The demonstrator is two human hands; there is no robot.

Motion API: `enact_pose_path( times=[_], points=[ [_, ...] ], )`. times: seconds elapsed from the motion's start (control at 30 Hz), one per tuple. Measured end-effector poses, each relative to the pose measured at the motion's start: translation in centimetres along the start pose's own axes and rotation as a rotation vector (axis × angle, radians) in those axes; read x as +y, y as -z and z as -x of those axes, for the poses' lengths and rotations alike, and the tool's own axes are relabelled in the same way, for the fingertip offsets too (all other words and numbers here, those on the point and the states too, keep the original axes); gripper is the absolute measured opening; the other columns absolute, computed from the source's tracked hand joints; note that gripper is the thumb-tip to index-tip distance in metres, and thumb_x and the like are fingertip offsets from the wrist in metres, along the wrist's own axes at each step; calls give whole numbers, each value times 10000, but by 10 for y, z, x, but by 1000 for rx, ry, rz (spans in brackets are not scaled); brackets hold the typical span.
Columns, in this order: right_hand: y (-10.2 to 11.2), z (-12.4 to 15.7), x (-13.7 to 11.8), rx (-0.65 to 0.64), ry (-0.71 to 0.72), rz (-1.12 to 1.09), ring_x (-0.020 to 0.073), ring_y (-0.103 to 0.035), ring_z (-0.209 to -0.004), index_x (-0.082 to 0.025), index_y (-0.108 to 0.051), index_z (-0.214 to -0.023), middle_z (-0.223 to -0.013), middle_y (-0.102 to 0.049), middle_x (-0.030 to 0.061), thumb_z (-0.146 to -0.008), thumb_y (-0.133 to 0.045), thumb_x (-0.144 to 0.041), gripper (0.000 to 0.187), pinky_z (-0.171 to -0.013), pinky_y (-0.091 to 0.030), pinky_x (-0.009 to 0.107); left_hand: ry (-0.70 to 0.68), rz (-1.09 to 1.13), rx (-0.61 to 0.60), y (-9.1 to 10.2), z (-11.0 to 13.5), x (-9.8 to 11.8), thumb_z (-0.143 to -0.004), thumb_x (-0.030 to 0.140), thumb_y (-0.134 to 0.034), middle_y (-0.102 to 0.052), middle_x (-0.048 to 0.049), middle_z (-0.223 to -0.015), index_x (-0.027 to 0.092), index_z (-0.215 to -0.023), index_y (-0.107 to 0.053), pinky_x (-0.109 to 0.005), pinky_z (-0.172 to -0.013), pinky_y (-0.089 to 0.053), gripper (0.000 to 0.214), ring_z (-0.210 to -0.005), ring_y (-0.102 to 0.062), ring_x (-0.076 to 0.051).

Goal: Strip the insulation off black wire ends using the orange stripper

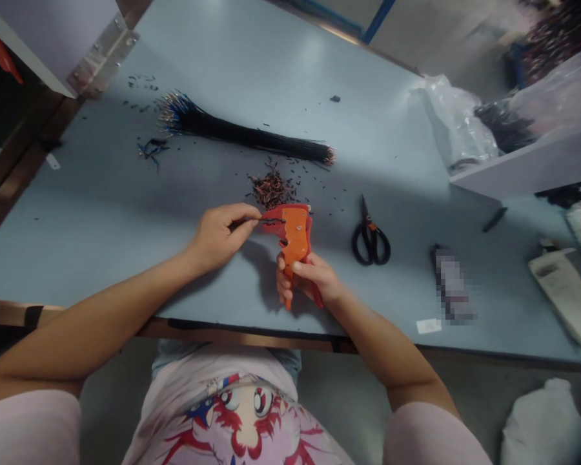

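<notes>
My right hand (310, 278) is wrapped round the handles of an orange and red wire stripper (296, 240), held upright above the table's near side. Between the thumb and fingers of my left hand (225, 234) a thin black wire (260, 220) is pinched. The wire's end reaches into the stripper's jaws on their left side. How far in it goes I cannot tell. Just beyond the tool lies a small heap of copper and black wire scraps (272, 187). A long bundle of black wires (252, 135) lies farther back, blue and metal tips at its left, bare copper at its right.
Black-handled scissors (370, 242) lie to the right of the stripper. Farther right are a blurred-out object (452, 284), a white label (428, 325) and plastic bags (465, 123). Blue offcuts (152, 150) lie at the left. The table's front edge (252, 330) runs close to my body.
</notes>
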State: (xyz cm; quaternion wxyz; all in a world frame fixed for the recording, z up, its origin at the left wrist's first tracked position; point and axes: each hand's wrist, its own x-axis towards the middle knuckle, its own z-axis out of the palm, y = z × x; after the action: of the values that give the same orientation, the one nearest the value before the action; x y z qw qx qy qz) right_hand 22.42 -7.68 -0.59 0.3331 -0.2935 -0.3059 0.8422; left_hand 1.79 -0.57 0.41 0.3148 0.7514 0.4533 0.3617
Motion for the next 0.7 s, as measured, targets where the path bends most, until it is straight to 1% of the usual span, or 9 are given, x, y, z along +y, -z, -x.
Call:
enact_pose_path(
  times=[0.2, 0.4, 0.57, 0.7],
  points=[
    [0, 1, 0, -8, -5, -30, 140, -578, -535, -132, -524, -918, -671, -562, 5, -824, -603, -350, 250, -552, -533, 349, -25, -9, 3, 0, 1, -1, -832, 265, -530, -681, -8, -789, 170, -843, -668, -213, -664, -436, 168, -703, -594, -114],
    [0, 1, -1, -31, -50, -85, 150, -594, -537, -141, -513, -919, -676, -582, 4, -820, -600, -390, 281, -554, -547, 364, -19, 5, -2, 0, 1, 2, -827, 229, -524, -679, -4, -786, 167, -840, -662, -207, -676, -436, 152, -710, -593, -109],
    [0, 1, 0, -32, -23, -63, 152, -608, -551, -131, -522, -921, -685, -591, 15, -829, -592, -375, 270, -565, -555, 363, -15, 5, -7, -1, 1, 2, -816, 233, -532, -656, 4, -726, 161, -825, -657, -199, -610, -406, 145, -636, -554, -93],
    [-1, 1, -1, -15, -34, -60, 159, -619, -563, -128, -534, -924, -694, -600, 20, -828, -599, -373, 271, -557, -553, 356, 7, -9, -24, -1, 1, 3, -810, 243, -529, -624, 10, -670, 156, -805, -651, -202, -567, -378, 151, -581, -511, -87]
  ],
)
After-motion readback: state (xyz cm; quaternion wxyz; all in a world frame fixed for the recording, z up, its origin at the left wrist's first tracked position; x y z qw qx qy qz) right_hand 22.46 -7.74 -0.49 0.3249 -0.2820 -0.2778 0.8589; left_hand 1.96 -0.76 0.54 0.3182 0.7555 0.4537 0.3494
